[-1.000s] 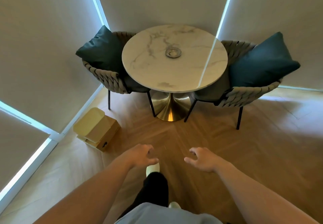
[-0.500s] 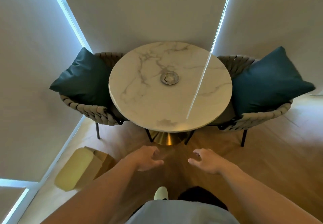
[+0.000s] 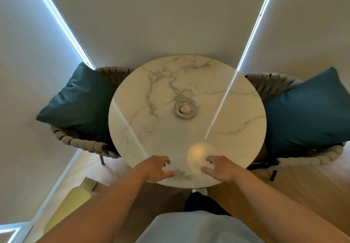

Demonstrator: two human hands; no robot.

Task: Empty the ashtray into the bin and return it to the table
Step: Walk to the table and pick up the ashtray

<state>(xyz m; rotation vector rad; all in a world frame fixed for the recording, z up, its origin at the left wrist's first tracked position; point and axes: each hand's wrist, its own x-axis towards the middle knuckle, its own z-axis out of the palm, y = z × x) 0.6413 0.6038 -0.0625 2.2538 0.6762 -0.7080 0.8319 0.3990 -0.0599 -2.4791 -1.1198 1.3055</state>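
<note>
Left hand (image 3: 155,168) and right hand (image 3: 220,168) are held over the near edge of the round white marble-look table (image 3: 155,129), fingers loosely spread, nothing grasped by either; whether the tabletop is touched cannot be told. The small round shiny metal ashtray (image 3: 185,108) is seen near the table's middle, slightly right and far of centre, well apart from both hands, with a pale clump of ash or debris inside it. No step of the task is judged done yet: ashtray not lifted.

Risks, as judged: the ashtray looks shallow and polished, so it could be fumbled by a pinch at the rim, or slid on the glossy top instead of being lifted. If it is tilted while carried, loose ash could be spilled on table or floor. The pale yellow-lidded box-like container (image 3: 73,206) on the floor at near left is taken to be the bin; the view of it is partly blocked by the left forearm, and whether its lid is open cannot be told.

Surface: glossy, grey-veined, with reflected light streaks and a warm glare spot near the hands. Room: two woven rope-back chairs (image 3: 83,142) are set left and right, each with a dark teal cushion (image 3: 79,102); drawn pale blinds behind, wood floor below.
</note>
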